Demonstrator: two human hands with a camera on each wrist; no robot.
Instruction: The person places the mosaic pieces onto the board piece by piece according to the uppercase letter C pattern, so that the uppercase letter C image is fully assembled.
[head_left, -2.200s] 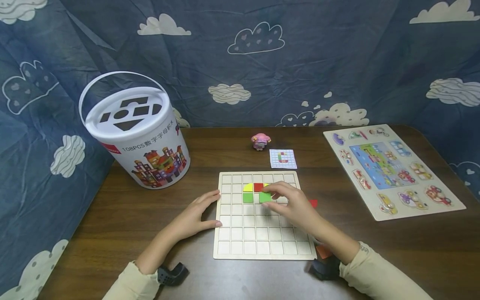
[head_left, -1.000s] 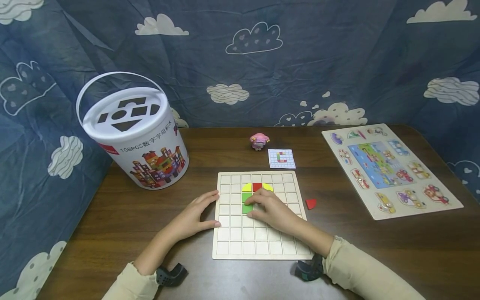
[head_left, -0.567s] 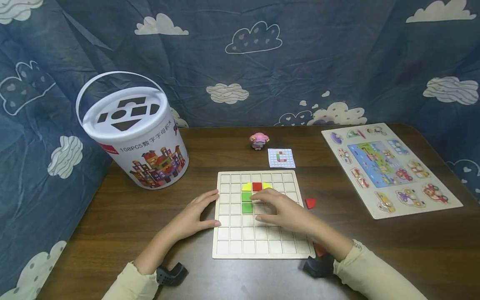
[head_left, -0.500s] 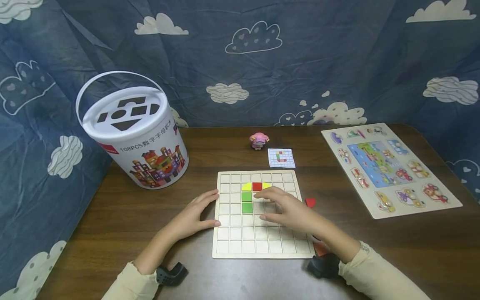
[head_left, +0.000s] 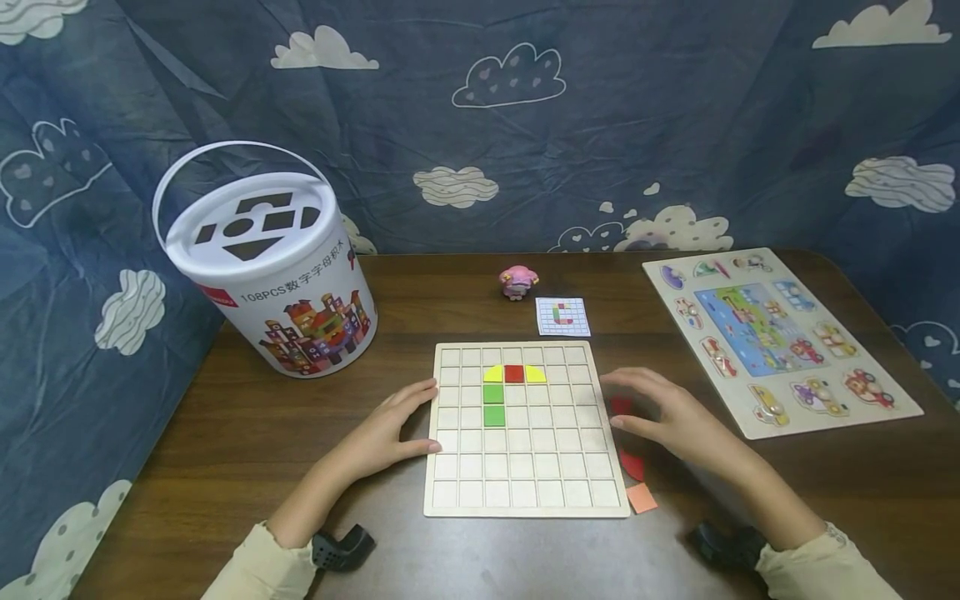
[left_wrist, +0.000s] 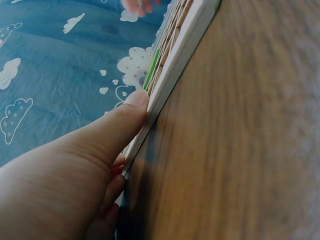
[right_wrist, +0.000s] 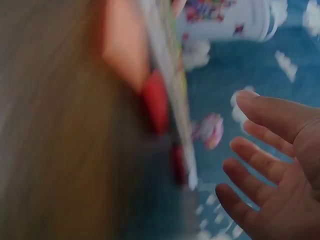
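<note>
A wooden grid board (head_left: 536,468) lies on the table, bearing two yellow quarter-round tiles (head_left: 536,374), a red square tile (head_left: 513,374) between them and two green square tiles (head_left: 493,415) below the left one. My left hand (head_left: 384,435) rests against the board's left edge; its thumb (left_wrist: 135,102) touches the side in the left wrist view. Off the board's right side, my right hand (head_left: 686,421) hovers with fingers spread and nothing in them. A red tile (head_left: 621,406) lies partly under it. Nearer me are a red rounded tile (head_left: 632,465) and an orange square tile (head_left: 642,498).
A pattern card (head_left: 562,317) and a pink figurine (head_left: 517,282) stand behind the board. At the left is a white block bucket (head_left: 273,275) with its handle up. A wooden peg puzzle (head_left: 738,425) lies at the right. A cloud-printed cloth hangs behind.
My right hand set a green tile below the other green one, let go and moved right, off the board to the loose red tiles. The left hand has stayed at the board's edge.
</note>
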